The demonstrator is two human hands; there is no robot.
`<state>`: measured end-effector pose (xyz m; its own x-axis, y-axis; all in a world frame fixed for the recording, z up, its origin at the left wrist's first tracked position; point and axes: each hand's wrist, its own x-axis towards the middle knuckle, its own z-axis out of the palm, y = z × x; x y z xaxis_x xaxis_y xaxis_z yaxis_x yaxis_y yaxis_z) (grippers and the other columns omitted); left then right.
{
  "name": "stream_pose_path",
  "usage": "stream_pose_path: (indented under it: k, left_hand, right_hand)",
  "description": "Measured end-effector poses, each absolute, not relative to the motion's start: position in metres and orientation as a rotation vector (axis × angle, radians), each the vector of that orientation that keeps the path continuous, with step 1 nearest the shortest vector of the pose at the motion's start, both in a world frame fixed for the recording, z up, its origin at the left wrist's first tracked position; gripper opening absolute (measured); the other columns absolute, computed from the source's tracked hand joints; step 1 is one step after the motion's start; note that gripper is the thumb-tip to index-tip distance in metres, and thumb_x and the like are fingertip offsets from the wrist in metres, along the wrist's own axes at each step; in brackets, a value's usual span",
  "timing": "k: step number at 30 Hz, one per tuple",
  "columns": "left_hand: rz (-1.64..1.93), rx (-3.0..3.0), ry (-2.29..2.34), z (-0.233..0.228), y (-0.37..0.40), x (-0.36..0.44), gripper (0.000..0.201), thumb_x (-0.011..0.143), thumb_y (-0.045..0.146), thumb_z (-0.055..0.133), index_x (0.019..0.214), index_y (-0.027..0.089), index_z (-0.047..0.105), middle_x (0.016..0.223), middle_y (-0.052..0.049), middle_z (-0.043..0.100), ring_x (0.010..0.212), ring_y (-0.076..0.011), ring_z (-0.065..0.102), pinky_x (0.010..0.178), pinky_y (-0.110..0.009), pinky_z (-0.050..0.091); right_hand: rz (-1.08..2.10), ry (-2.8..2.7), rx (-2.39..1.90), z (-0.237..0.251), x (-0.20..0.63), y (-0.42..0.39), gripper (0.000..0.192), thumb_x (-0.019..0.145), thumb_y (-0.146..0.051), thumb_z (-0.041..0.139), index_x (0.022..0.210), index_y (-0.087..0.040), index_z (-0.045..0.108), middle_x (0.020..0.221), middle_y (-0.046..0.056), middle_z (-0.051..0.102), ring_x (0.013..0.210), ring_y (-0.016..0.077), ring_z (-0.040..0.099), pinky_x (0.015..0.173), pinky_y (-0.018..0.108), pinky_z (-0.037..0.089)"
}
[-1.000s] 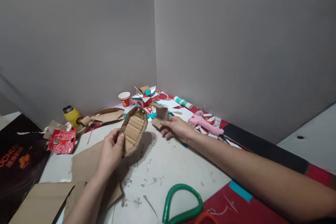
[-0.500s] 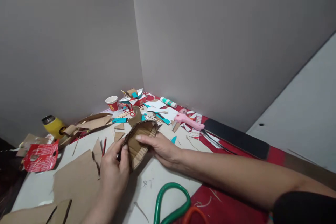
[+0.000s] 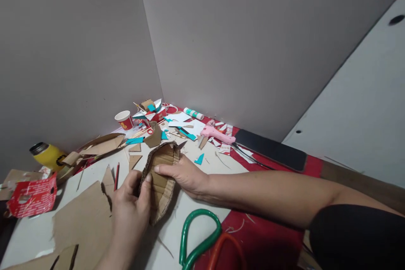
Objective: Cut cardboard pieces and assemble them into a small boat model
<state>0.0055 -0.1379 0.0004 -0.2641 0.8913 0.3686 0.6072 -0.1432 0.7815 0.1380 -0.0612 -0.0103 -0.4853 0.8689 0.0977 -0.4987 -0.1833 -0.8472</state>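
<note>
Currently, the left hand (image 3: 131, 202) pinches one edge of a curved corrugated cardboard piece (image 3: 161, 192) between thumb and fingers, while the right hand (image 3: 186, 177) grips its other side, thumb against the inner face. Both hold it over the white work surface (image 3: 175, 221), a pink glue gun (image 3: 218, 134) lying beyond, to the right.

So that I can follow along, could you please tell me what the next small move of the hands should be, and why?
Probably a gentle press of the right hand's thumb into the cardboard piece, with the left hand steadying it: both hands grip it, that thumb lies on its creased inner face, and the piece looks bowed.
</note>
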Motion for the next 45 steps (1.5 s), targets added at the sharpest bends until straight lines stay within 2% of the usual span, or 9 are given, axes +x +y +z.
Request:
stream_pose_path:
  k: [3, 6, 11, 15, 22, 28, 34, 41, 45]
  left_hand:
    - [1.307, 1.617, 1.827, 0.001, -0.136, 0.006, 0.019, 0.085, 0.039, 0.058, 0.078, 0.020, 0.058, 0.063, 0.004, 0.052, 0.055, -0.0125, 0.045, 0.051, -0.021, 0.036]
    - [1.253, 1.573, 1.733, 0.003, -0.134, 0.005, 0.028, 0.088, 0.042, 0.054, 0.102, 0.019, 0.063, 0.083, -0.001, 0.066, 0.074, -0.0169, 0.058, 0.066, -0.024, 0.045]
    - [1.273, 1.432, 1.626, 0.001, -0.130, -0.001, 0.037, 0.089, 0.047, 0.054, 0.105, 0.017, 0.068, 0.090, -0.004, 0.072, 0.084, -0.0206, 0.063, 0.077, -0.028, 0.049]
    - [1.371, 1.262, 1.554, -0.002, -0.127, -0.004, 0.043, 0.085, 0.050, 0.059, 0.112, 0.018, 0.068, 0.100, -0.006, 0.074, 0.091, -0.0222, 0.065, 0.083, -0.031, 0.050]
    - [1.368, 1.105, 1.532, -0.004, -0.127, -0.006, 0.045, 0.080, 0.048, 0.067, 0.111, 0.016, 0.070, 0.095, -0.007, 0.076, 0.088, -0.0235, 0.068, 0.079, -0.032, 0.053]
    - [1.317, 1.136, 1.459, -0.001, -0.127, -0.006, 0.037, 0.083, 0.044, 0.063, 0.106, 0.016, 0.071, 0.095, -0.007, 0.075, 0.084, -0.0212, 0.067, 0.076, -0.030, 0.052]
    - [1.319, 1.361, 1.648, 0.002, -0.131, -0.001, 0.031, 0.089, 0.039, 0.053, 0.101, 0.016, 0.070, 0.088, -0.005, 0.074, 0.081, -0.0211, 0.065, 0.070, -0.028, 0.050]
    - [1.328, 1.411, 1.694, -0.002, -0.133, -0.006, 0.030, 0.088, 0.041, 0.053, 0.095, 0.016, 0.070, 0.082, -0.005, 0.073, 0.075, -0.0207, 0.064, 0.067, -0.028, 0.049]
    - [1.337, 1.349, 1.641, -0.003, -0.129, -0.008, 0.034, 0.088, 0.042, 0.054, 0.102, 0.016, 0.069, 0.091, -0.007, 0.074, 0.087, -0.0228, 0.066, 0.075, -0.030, 0.051]
  right_hand:
    - [1.872, -1.096, -0.547, -0.012, 0.137, -0.060, 0.029, 0.061, -0.020, 0.073, 0.090, -0.017, 0.073, 0.089, 0.002, 0.074, 0.087, 0.0210, 0.066, 0.092, 0.040, 0.048]
    - [1.912, -1.117, -0.483, -0.014, 0.137, -0.061, 0.028, 0.064, -0.022, 0.074, 0.091, -0.018, 0.073, 0.090, 0.002, 0.073, 0.090, 0.0205, 0.065, 0.092, 0.037, 0.047]
    - [1.901, -1.092, -0.483, -0.012, 0.142, -0.064, 0.024, 0.072, -0.029, 0.068, 0.092, -0.017, 0.071, 0.086, 0.002, 0.072, 0.081, 0.0170, 0.063, 0.082, 0.031, 0.048]
    - [1.880, -1.187, -0.572, -0.010, 0.145, -0.065, 0.025, 0.069, -0.033, 0.066, 0.086, -0.014, 0.069, 0.078, 0.002, 0.070, 0.072, 0.0158, 0.061, 0.070, 0.028, 0.047]
    - [1.777, -1.339, -0.654, -0.019, 0.140, -0.063, 0.026, 0.068, -0.027, 0.065, 0.089, -0.013, 0.068, 0.083, 0.004, 0.071, 0.080, 0.0194, 0.064, 0.080, 0.033, 0.049]
    - [1.766, -1.382, -0.663, -0.012, 0.144, -0.063, 0.020, 0.069, -0.024, 0.058, 0.081, -0.013, 0.069, 0.078, 0.003, 0.070, 0.075, 0.0191, 0.063, 0.071, 0.030, 0.049]
    - [1.736, -1.431, -0.605, -0.010, 0.145, -0.064, 0.017, 0.070, -0.025, 0.059, 0.080, -0.015, 0.069, 0.075, 0.001, 0.070, 0.070, 0.0181, 0.062, 0.068, 0.030, 0.048]
    - [1.726, -1.494, -0.564, -0.012, 0.147, -0.060, 0.018, 0.073, -0.024, 0.059, 0.084, -0.014, 0.069, 0.081, 0.002, 0.072, 0.078, 0.0192, 0.065, 0.076, 0.033, 0.050]
    - [1.578, -1.429, -0.633, -0.009, 0.151, -0.052, 0.030, 0.072, -0.023, 0.065, 0.101, -0.017, 0.062, 0.092, 0.003, 0.069, 0.088, 0.0190, 0.064, 0.085, 0.034, 0.049]
